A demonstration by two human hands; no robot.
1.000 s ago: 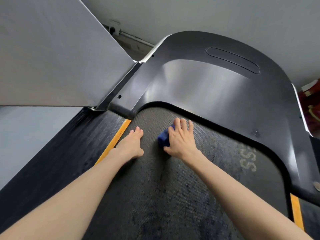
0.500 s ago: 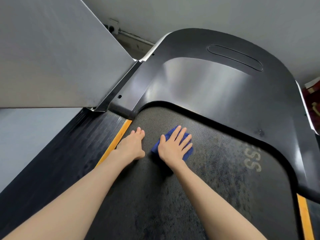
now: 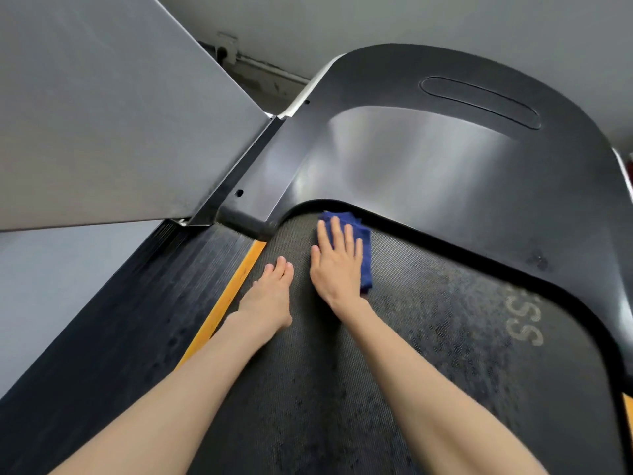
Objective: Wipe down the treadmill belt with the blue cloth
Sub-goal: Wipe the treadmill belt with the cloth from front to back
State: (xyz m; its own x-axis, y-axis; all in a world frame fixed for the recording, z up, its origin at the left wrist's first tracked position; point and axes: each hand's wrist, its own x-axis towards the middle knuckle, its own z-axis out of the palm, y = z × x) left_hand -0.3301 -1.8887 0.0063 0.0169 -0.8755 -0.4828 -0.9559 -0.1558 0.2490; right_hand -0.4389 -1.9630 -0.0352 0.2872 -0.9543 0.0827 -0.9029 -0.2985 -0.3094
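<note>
A dark ribbed side rail [image 3: 137,320] with a yellow stripe [image 3: 226,303] runs along the left. Just right of the stripe, the left hand [image 3: 270,296] rests flat on the treadmill belt [image 3: 445,354], its fingers straight and close together, holding nothing. Beside it, the right hand [image 3: 337,265] presses flat on the blue cloth [image 3: 365,245], fingers straight and slightly apart. The cloth shows beyond the fingertips and along the hand's right edge, at the belt's far end, just beside the black motor cover [image 3: 445,159]. Faded lettering [image 3: 525,320] marks the belt farther right.
</note>
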